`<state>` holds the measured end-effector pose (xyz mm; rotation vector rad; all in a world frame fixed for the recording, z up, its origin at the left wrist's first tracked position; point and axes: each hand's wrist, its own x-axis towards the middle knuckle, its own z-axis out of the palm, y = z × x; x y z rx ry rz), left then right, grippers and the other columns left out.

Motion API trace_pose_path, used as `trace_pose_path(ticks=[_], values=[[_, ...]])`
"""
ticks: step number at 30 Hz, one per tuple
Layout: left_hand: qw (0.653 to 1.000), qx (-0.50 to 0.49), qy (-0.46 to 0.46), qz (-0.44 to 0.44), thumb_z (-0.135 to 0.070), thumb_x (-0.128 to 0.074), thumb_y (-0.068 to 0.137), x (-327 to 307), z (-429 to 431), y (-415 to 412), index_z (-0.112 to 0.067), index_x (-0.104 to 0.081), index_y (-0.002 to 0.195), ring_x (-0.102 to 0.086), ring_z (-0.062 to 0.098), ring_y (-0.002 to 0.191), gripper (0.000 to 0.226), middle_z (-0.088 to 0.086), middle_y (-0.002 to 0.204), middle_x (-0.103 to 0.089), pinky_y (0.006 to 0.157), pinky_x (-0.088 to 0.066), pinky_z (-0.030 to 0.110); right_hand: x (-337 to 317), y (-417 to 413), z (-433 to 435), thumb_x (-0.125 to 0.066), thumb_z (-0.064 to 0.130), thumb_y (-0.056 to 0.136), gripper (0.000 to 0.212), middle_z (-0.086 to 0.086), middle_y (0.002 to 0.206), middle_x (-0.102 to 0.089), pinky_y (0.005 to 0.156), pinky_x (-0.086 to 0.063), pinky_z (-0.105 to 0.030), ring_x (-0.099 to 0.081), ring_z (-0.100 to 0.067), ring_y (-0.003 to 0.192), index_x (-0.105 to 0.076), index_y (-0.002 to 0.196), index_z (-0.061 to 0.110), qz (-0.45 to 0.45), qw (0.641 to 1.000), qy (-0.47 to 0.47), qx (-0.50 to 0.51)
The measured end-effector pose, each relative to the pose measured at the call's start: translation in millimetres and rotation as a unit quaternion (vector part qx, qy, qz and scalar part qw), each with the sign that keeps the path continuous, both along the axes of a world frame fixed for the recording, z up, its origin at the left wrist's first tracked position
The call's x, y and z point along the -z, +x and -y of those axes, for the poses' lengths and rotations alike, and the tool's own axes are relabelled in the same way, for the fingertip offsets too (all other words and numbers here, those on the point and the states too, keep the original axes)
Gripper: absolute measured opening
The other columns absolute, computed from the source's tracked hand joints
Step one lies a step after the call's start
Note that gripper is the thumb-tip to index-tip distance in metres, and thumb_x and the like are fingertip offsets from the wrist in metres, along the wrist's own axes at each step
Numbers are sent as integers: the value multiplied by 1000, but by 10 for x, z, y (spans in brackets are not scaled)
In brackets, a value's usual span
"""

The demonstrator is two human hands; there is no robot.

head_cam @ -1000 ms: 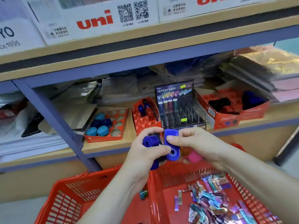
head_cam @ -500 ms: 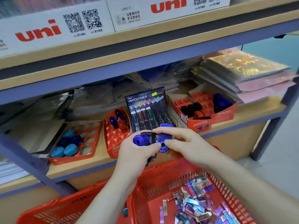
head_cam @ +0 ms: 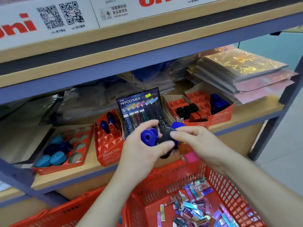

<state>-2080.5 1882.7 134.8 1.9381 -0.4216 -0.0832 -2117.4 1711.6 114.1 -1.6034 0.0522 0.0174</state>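
A red basket (head_cam: 218, 181) is seen nearest, at five o'clock in the view, with a heap of shiny foil packets (head_cam: 193, 208) spread over its floor. A second red basket (head_cam: 65, 213) is set against it at seven o'clock; its contents are not shown.

Over the first basket's far rim, near the middle of the view, a few pencil sharpeners are held between two hands. The left hand (head_cam: 141, 151) is clenched around a blue sharpener (head_cam: 148, 136), whose round face with a hole is turned toward the camera. Its thumb is laid under a dark sharpener (head_cam: 165, 136), found at three o'clock of the blue one and touching it. The right hand (head_cam: 198, 141) is curled, and the dark sharpener is pinched by its fingertips (head_cam: 182, 133). A blue piece (head_cam: 177, 124) is seen at twelve o'clock of those fingertips, touching them. A pink piece (head_cam: 191, 157) shows below the right palm; whether it is gripped cannot be told.

Beyond the hands, a shelf (head_cam: 73, 179) is loaded with goods. A dark display box (head_cam: 139, 104) marked HI-POLYMER is stood at twelve o'clock of the hands. At its nine o'clock a narrow red tray (head_cam: 108, 145) is placed, and further the same way a flat red tray (head_cam: 82, 136) with teal and dark blue round pieces. At its three o'clock two red trays (head_cam: 219, 115) with black and blue blocks are set. Farthest, stacked packets (head_cam: 242, 69) are piled at one o'clock, and white boxes (head_cam: 49, 18) are ranged on the upper board at eleven o'clock.
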Motion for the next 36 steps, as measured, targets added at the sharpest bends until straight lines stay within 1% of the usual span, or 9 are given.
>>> trace_pose_path(ticks=[5, 7, 10, 15, 19, 22, 26, 31, 36], values=[[998, -8, 4, -63, -48, -50, 94, -50, 76, 120, -28, -45, 99, -58, 20, 46, 22, 7, 63, -63, 46, -43, 29, 9, 67, 86, -60, 46, 88, 39, -8, 100, -71, 100, -42, -42, -63, -23, 101, -73, 90, 9, 8, 997, -66, 49], [992, 23, 19, -120, -46, -40, 99, -18, 48, 172, -29, -47, 104, -57, 18, 52, 19, 10, 69, -64, 49, -39, 27, 3, 78, 82, -59, 39, 93, 32, -2, 96, -73, 96, -44, -36, -65, -17, 100, -74, 88, 12, 5, 997, -62, 40], [978, 80, -61, -183, -15, -52, 99, 41, -60, 212, -32, -59, 115, -59, 17, 66, 25, 11, 98, -69, 58, -39, 31, -8, 106, 30, -59, 33, 95, 27, -1, 93, -74, 84, -44, -28, -67, -9, 92, -74, 87, 12, 9, 998, -56, 33], [995, 6, -46, -84, -10, -73, 84, 41, -186, 305, -32, -64, 108, -65, 6, 65, 34, -4, 91, -73, 52, -46, 17, -37, 160, -63, -60, 36, 94, 29, -1, 93, -74, 78, -48, -24, -69, -9, 84, -74, 89, 12, -3, 998, -57, 25], [996, 67, 0, -60, -3, -76, 80, -39, -113, 367, -34, -64, 111, -71, 8, 84, 45, -8, 99, -73, 68, -56, 18, -168, 212, 96, -55, 42, 95, 31, -1, 95, -73, 87, -48, -32, -68, -12, 93, -75, 90, 19, -41, 993, -110, 25], [997, 75, 4, -33, -10, -72, 85, -66, 14, 453, -35, -61, 113, -73, 17, 78, 39, -2, 94, -74, 72, -60, 29, -189, 250, 279, -56, 45, 94, 31, 4, 98, -74, 101, -45, -43, -66, -11, 101, -76, 93, 22, -59, 992, -111, 35], [998, 57, 2, -2, -23, -62, 92, -137, 259, 645, -20, -64, 102, -71, 13, 67, 11, 2, 74, -74, 64, -57, 21, -34, 252, 466, -59, 45, 91, 29, 5, 100, -75, 93, -45, -36, -64, -17, 108, -77, 94, 23, -45, 994, -53, 88], [990, 41, 118, 70, -46, -49, 93, -216, 330, 915, -17, -67, 87, -61, 0, 56, 34, -3, 67, -65, 54, -47, 12, 17, 339, 676, -59, 48, 90, 29, 13, 100, -73, 97, -42, -35, -60, -5, 107, -77, 91, 26, -33, 990, -74, 116], [994, 4, 100, 49, -38, -80, 73, -170, 252, 1124, -27, -72, 93, -69, 10, 68, 24, -2, 81, -71, 70, -56, 27, 30, 433, 689, -64, 45, 89, 24, -4, 97, -72, 93, -49, -45, -66, -25, 96, -77, 92, 25, 10, 986, -97, 133]])
